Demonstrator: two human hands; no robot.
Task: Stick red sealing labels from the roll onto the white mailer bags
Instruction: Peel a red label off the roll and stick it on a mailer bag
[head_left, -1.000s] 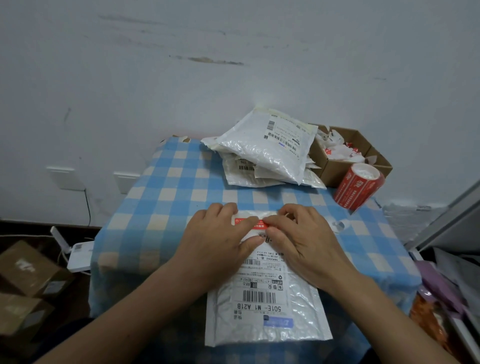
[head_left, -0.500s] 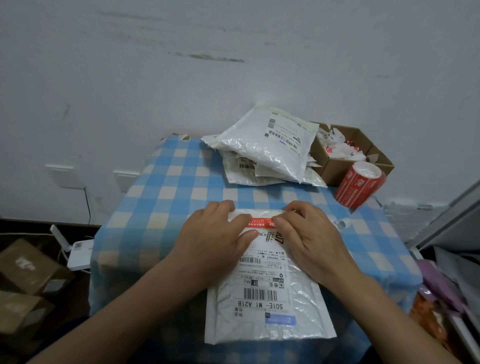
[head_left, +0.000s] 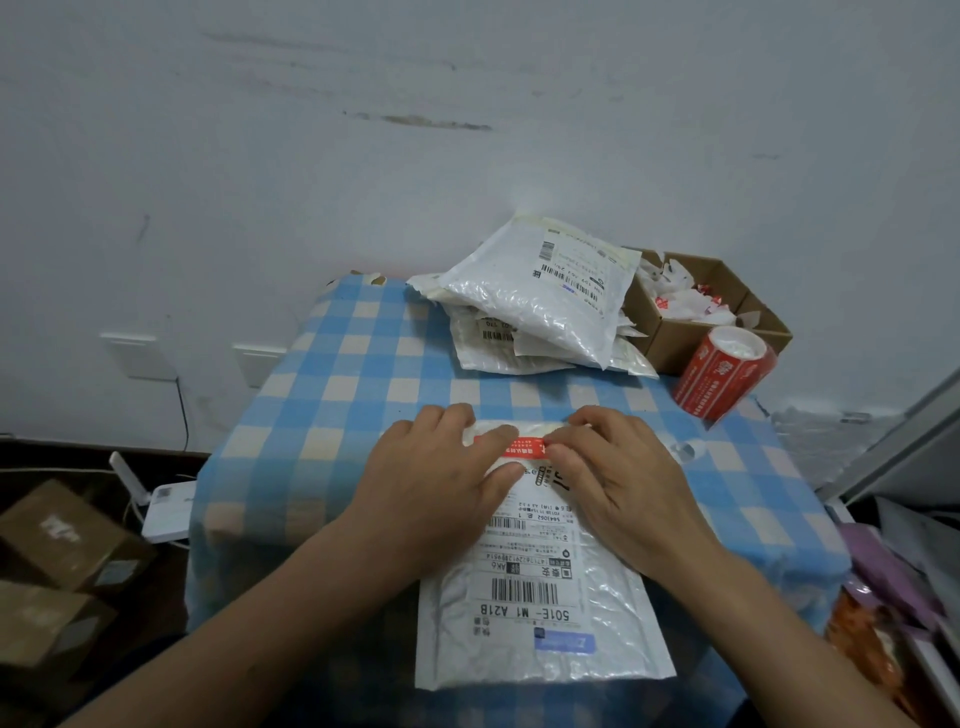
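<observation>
As a white plastic mailer bag (head_left: 540, 603) lies on the blue-checked tablecloth (head_left: 332, 415), left hand (head_left: 436, 480) and right hand (head_left: 621, 478), fingers straight and together, press a red sealing label (head_left: 511, 447) onto its far edge.

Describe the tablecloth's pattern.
Blue-and-cream checks on the tablecloth, seen from the head camera.

Bare left hand (head_left: 431, 480) and right hand (head_left: 626, 483) (forearms bare too).

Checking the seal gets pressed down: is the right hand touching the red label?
Touching. The head view shows the right hand with fingertips on the right end of the red label.
</observation>
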